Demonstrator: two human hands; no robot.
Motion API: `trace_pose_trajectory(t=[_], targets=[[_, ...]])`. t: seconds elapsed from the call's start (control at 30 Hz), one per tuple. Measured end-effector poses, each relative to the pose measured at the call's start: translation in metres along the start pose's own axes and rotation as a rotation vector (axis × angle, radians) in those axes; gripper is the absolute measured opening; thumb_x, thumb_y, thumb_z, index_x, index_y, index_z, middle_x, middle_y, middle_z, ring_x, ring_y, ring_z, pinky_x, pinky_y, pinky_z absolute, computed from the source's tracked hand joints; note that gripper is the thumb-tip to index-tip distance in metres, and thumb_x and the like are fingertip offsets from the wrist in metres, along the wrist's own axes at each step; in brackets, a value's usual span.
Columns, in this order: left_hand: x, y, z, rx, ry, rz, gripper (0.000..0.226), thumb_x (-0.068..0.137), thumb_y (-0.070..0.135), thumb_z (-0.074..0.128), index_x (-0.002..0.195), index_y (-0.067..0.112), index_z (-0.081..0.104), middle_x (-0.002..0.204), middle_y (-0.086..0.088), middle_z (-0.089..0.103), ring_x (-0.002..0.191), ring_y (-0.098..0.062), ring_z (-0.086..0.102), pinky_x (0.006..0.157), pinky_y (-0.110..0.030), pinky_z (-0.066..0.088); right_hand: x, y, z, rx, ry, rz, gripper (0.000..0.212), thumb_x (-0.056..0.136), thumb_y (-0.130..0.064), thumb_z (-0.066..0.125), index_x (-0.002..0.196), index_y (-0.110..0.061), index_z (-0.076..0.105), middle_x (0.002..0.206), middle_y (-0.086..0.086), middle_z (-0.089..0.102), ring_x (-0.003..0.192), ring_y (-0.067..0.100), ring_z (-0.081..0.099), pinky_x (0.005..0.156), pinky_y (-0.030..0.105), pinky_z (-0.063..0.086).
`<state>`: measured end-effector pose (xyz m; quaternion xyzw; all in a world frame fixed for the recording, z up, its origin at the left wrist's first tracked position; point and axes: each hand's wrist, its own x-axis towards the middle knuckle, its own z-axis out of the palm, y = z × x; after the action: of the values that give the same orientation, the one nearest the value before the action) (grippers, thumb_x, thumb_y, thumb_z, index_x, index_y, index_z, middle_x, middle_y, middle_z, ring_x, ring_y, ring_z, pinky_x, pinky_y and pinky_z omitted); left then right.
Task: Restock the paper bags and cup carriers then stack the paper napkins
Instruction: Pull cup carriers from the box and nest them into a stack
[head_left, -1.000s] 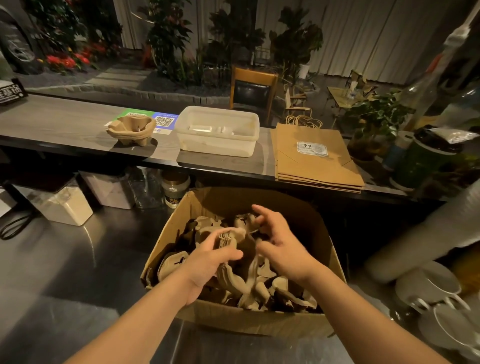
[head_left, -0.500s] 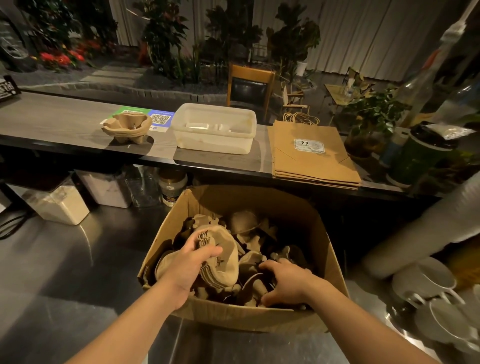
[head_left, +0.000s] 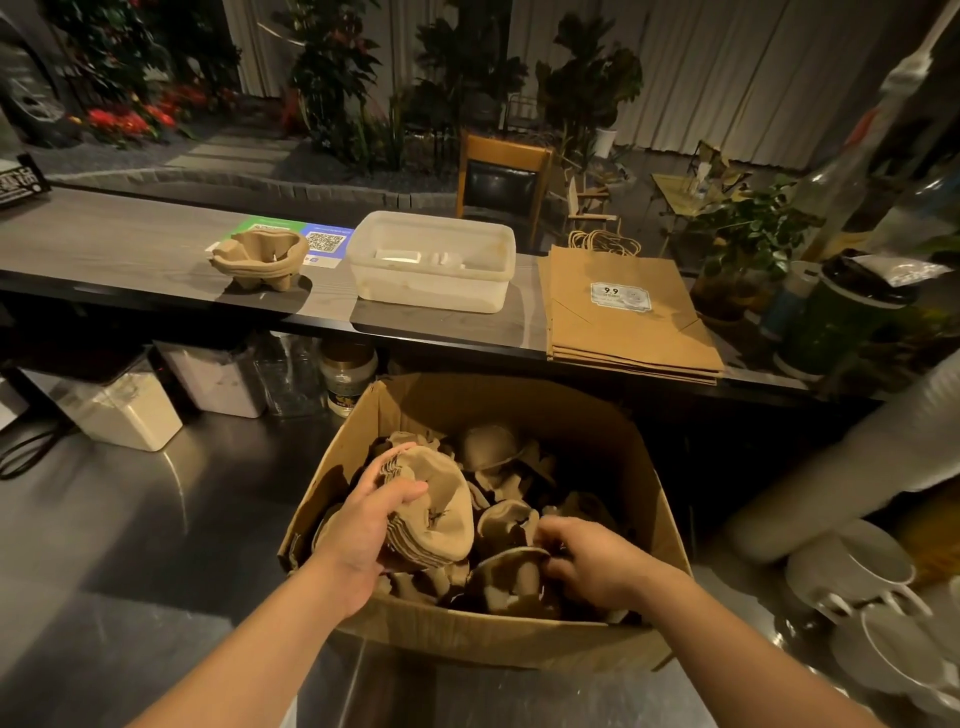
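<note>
Open brown cardboard box (head_left: 488, 629) on steel table (head_left: 130, 545), holding loose moulded-pulp cup carriers.
Left hand (head_left: 363, 525): grasping nested stack of tan pulp cup carriers (head_left: 436, 509), thumb over top edge.
Right hand (head_left: 592, 561): fingers curled round dark pulp carrier (head_left: 511, 566) deep in box.
Advice: nest new carrier squarely into stack, lift clear of box wall.
Upper wooden table (head_left: 119, 244): small carrier stack (head_left: 260, 257), translucent plastic tub (head_left: 431, 260), flat brown paper bags (head_left: 623, 312).
Obstruction: tangled carriers likely to snag.
Right: white cups (head_left: 857, 571).

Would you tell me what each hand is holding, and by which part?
Left hand grips a nested stack of cup carriers by its left edge; right hand grasps another carrier's rim.
</note>
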<state>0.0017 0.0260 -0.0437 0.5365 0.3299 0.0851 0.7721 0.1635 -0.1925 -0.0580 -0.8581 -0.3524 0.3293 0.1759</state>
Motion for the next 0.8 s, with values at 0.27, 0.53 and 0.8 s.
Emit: trace_pose_trajectory(t=[0.27, 0.53, 0.8], targets=[[-0.001, 0.002, 0.003, -0.013, 0.025, -0.041, 0.034, 0.095, 0.031, 0.065, 0.127, 0.043, 0.063, 0.124, -0.007, 0.071, 0.116, -0.033, 0.065, 0.088, -0.049, 0.055, -0.014, -0.01, -0.014, 0.419, 0.33, -0.038, 0.027, 0.103, -0.018, 0.056, 0.107, -0.044, 0.061, 0.104, -0.016, 0.069, 0.096, -0.001, 0.066, 0.078, 0.019, 0.054], [0.003, 0.009, 0.002, -0.03, -0.035, -0.278, 0.059, 0.073, 0.054, 0.071, 0.127, 0.031, 0.069, 0.12, -0.014, 0.075, 0.117, -0.042, 0.065, 0.098, -0.062, 0.054, -0.018, -0.027, -0.005, 0.334, 0.725, -0.328, 0.037, 0.087, -0.008, 0.076, 0.099, -0.042, 0.073, 0.105, -0.017, 0.053, 0.101, 0.005, 0.057, 0.078, 0.015, 0.055], [0.004, 0.007, 0.001, -0.079, -0.121, -0.345, 0.056, 0.084, 0.06, 0.062, 0.119, 0.02, 0.077, 0.123, -0.022, 0.073, 0.121, -0.046, 0.063, 0.104, -0.065, 0.049, -0.017, -0.032, 0.006, 0.11, 0.834, -0.606, 0.028, 0.085, -0.011, 0.076, 0.109, -0.027, 0.077, 0.107, -0.015, 0.061, 0.097, 0.002, 0.065, 0.077, 0.014, 0.058]])
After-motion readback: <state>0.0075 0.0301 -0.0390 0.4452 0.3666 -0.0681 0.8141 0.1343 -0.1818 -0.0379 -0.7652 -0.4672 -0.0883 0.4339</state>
